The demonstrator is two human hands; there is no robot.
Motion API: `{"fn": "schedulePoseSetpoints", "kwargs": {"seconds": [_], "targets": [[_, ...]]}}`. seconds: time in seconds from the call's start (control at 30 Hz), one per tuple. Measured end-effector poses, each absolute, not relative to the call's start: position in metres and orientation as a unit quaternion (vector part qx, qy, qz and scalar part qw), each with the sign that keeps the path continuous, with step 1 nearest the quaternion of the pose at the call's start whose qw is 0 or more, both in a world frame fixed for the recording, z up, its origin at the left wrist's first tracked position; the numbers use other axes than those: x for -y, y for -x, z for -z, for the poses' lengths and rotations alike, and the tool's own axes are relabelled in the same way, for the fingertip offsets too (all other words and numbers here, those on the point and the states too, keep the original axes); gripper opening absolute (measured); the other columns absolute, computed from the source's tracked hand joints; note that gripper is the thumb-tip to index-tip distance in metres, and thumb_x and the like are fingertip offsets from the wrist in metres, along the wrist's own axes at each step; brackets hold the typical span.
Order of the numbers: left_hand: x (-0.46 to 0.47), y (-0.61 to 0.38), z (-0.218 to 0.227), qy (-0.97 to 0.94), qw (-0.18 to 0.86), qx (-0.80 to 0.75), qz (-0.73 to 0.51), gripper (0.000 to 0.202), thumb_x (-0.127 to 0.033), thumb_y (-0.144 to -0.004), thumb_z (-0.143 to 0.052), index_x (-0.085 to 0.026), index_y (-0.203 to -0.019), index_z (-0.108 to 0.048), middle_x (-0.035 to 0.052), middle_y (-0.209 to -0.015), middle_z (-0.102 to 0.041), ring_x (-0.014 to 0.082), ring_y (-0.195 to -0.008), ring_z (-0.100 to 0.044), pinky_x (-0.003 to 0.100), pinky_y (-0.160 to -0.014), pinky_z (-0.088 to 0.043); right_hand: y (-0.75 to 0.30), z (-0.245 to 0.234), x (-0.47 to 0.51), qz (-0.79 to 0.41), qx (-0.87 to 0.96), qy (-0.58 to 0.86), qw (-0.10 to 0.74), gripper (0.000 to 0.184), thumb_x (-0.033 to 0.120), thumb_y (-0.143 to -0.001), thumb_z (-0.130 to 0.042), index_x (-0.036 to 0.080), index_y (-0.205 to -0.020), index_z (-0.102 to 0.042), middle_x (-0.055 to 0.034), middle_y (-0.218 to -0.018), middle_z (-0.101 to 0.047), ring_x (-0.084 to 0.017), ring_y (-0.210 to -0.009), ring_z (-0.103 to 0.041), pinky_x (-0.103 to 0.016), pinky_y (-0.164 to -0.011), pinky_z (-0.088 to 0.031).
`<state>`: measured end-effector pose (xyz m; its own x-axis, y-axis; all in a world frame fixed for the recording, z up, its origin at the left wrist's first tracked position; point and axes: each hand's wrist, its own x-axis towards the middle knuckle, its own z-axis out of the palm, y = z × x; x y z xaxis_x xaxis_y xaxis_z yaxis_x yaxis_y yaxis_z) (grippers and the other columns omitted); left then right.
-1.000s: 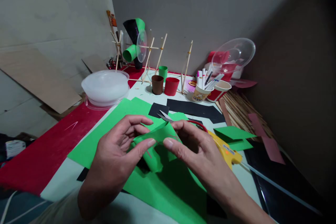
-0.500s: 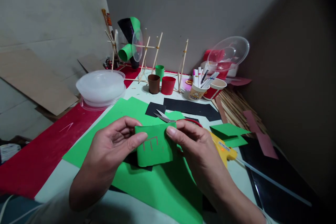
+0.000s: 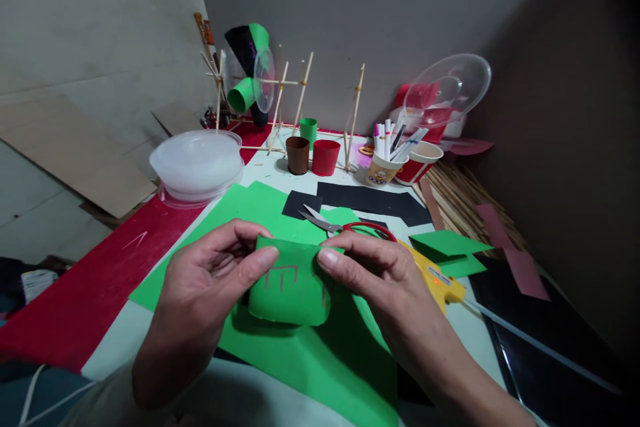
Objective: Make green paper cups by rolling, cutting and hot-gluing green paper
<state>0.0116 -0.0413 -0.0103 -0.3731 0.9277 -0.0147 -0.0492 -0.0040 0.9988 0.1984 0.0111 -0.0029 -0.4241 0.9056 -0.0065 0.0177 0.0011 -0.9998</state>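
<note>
Between both hands is a curved piece of green paper [image 3: 290, 293] with reddish pencil lines on its face. My left hand [image 3: 215, 287] pinches its upper left corner between thumb and fingers. At the upper right corner, my right hand [image 3: 375, 273] pinches it the same way. Large green sheets [image 3: 310, 367] lie flat beneath. Just beyond the held paper, a pair of scissors [image 3: 370, 230] with red handles lies partly open, its blades pointing left. A yellow glue gun [image 3: 440, 280] lies to the right of my right hand, with a glue stick [image 3: 540, 347] out of its back.
Black paper strips [image 3: 370, 200] lie past the scissors. Brown [image 3: 298, 157], red [image 3: 326, 159] and green paper cups [image 3: 309, 130] stand behind, near a stick frame [image 3: 306, 87] with a paper-cone wheel. Plastic lids [image 3: 197, 160] are stacked left. Markers fill a cup [image 3: 383, 172]; wooden sticks [image 3: 465, 200] lie right.
The green paper has tilted, its lower edge swinging slightly down and left. Both hands keep their pinch on it. The whole view has shifted a little.
</note>
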Motion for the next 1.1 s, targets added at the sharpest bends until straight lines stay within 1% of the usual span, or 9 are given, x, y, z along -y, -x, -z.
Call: {"fn": "schedulePoseSetpoints", "kwargs": {"seconds": [0.2,0.3,0.4,0.5,0.67,0.8,0.93,1.0,1.1], "targets": [[0.047,-0.023,0.0,-0.349,0.374,-0.595,-0.62,0.017,-0.038,-0.067,-0.089,-0.029,-0.072,-0.075,-0.0071,-0.057,-0.05,0.0056,-0.048,-0.034,0.017,-0.042,-0.027,-0.2,-0.002,-0.007,-0.596,0.6,0.382,0.372,0.016,0.035,-0.084,-0.08,0.026,-0.072,-0.077,0.0049,-0.065,-0.059,-0.011,-0.064,-0.046,-0.025,-0.06,-0.037],[0.049,-0.024,-0.002,-0.359,0.342,-0.611,-0.617,0.016,-0.04,-0.067,-0.088,-0.029,-0.068,-0.076,-0.0052,-0.061,-0.056,0.007,-0.052,-0.041,0.018,-0.046,-0.031,-0.2,-0.003,-0.006,-0.58,0.614,0.387,0.369,0.02,0.039,-0.086,-0.077,0.026,-0.071,-0.077,0.0043,-0.062,-0.057,-0.011,-0.061,-0.043,-0.025,-0.061,-0.04],[0.05,-0.021,-0.002,-0.366,0.327,-0.638,-0.593,0.018,-0.043,-0.068,-0.085,-0.028,-0.068,-0.075,-0.0037,-0.061,-0.057,0.0094,-0.055,-0.044,0.02,-0.048,-0.033,-0.199,-0.005,-0.007,-0.564,0.627,0.391,0.368,0.022,0.04,-0.086,-0.075,0.025,-0.07,-0.075,0.0045,-0.06,-0.054,-0.011,-0.057,-0.041,-0.026,-0.063,-0.042],[0.048,-0.019,-0.001,-0.358,0.345,-0.635,-0.591,0.017,-0.041,-0.068,-0.085,-0.028,-0.068,-0.074,-0.0041,-0.061,-0.054,0.0097,-0.056,-0.044,0.02,-0.049,-0.034,-0.197,-0.008,-0.007,-0.555,0.645,0.389,0.353,0.021,0.037,-0.086,-0.072,0.023,-0.07,-0.073,0.005,-0.058,-0.054,-0.011,-0.056,-0.043,-0.026,-0.064,-0.044],[0.045,-0.018,0.003,-0.37,0.354,-0.609,-0.606,0.012,-0.035,-0.066,-0.082,-0.027,-0.066,-0.073,-0.0054,-0.063,-0.056,0.0072,-0.056,-0.043,0.016,-0.05,-0.032,-0.194,-0.011,-0.008,-0.539,0.671,0.399,0.317,0.017,0.034,-0.089,-0.07,0.021,-0.078,-0.073,0.0049,-0.067,-0.061,-0.01,-0.061,-0.05,-0.023,-0.059,-0.039],[0.045,-0.018,0.001,-0.353,0.435,-0.579,-0.592,0.015,-0.035,-0.067,-0.083,-0.024,-0.068,-0.072,-0.0069,-0.058,-0.049,0.0048,-0.052,-0.038,0.013,-0.048,-0.028,-0.195,-0.01,-0.006,-0.564,0.67,0.378,0.3,0.021,0.035,-0.093,-0.068,0.021,-0.077,-0.07,0.0061,-0.065,-0.059,-0.008,-0.061,-0.049,-0.022,-0.058,-0.038],[0.044,-0.018,-0.003,-0.328,0.511,-0.552,-0.572,0.021,-0.037,-0.071,-0.085,-0.023,-0.071,-0.07,-0.0087,-0.052,-0.043,0.0037,-0.047,-0.032,0.013,-0.043,-0.023,-0.196,-0.009,-0.006,-0.578,0.662,0.372,0.3,0.024,0.033,-0.093,-0.067,0.02,-0.072,-0.066,0.0069,-0.062,-0.052,-0.007,-0.058,-0.043,-0.021,-0.061,-0.038],[0.044,-0.017,-0.002,-0.331,0.515,-0.551,-0.567,0.023,-0.038,-0.072,-0.086,-0.023,-0.072,-0.069,-0.0085,-0.053,-0.042,0.0041,-0.047,-0.032,0.013,-0.043,-0.023,-0.196,-0.009,-0.006,-0.58,0.659,0.372,0.302,0.024,0.033,-0.093,-0.066,0.02,-0.072,-0.066,0.0071,-0.062,-0.05,-0.007,-0.058,-0.041,-0.022,-0.062,-0.038],[0.042,-0.016,0.001,-0.371,0.477,-0.567,-0.56,0.021,-0.041,-0.073,-0.086,-0.024,-0.073,-0.072,-0.0063,-0.057,-0.05,0.0058,-0.051,-0.037,0.013,-0.044,-0.028,-0.195,-0.009,-0.006,-0.571,0.662,0.374,0.309,0.023,0.031,-0.092,-0.065,0.02,-0.072,-0.066,0.006,-0.065,-0.054,-0.008,-0.061,-0.044,-0.022,-0.06,-0.036]]}}
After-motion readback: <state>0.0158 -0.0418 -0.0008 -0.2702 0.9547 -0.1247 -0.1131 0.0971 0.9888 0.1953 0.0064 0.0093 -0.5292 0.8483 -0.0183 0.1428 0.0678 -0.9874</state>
